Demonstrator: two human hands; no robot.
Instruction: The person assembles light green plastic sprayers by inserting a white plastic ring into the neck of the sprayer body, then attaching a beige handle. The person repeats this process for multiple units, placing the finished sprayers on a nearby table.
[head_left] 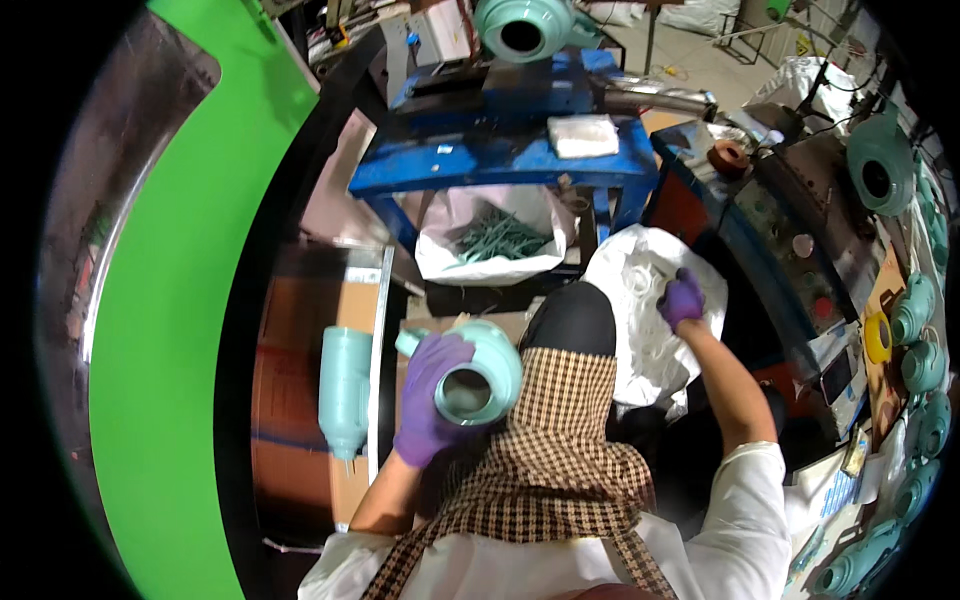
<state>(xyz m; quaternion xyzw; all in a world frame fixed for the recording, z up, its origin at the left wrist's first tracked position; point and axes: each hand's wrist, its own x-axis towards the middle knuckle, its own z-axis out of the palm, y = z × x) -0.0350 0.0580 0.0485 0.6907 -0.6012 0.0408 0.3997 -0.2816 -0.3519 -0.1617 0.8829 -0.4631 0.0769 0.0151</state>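
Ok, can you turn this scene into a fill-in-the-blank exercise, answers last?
The left hand, gloved in ____, holds a mint-green, round-mouthed plastic vessel.
The right hand, gloved alike, is at an open ____ plastic bag.
Thin dark-green strips lie in a white sack below the near edge of a ____ table.
In the picture, the yellow ring-shaped roll lies on the ____ side.
Missing words: purple; white; blue; right.

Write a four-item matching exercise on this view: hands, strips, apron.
1. Left hand
2. Right hand
3. Teal strips
4. Apron

A. Over the white bag on the right
B. Checked pattern
C. Gripping a teal vessel
D. In a pale sack by the blue table

Pairs: 1-C, 2-A, 3-D, 4-B
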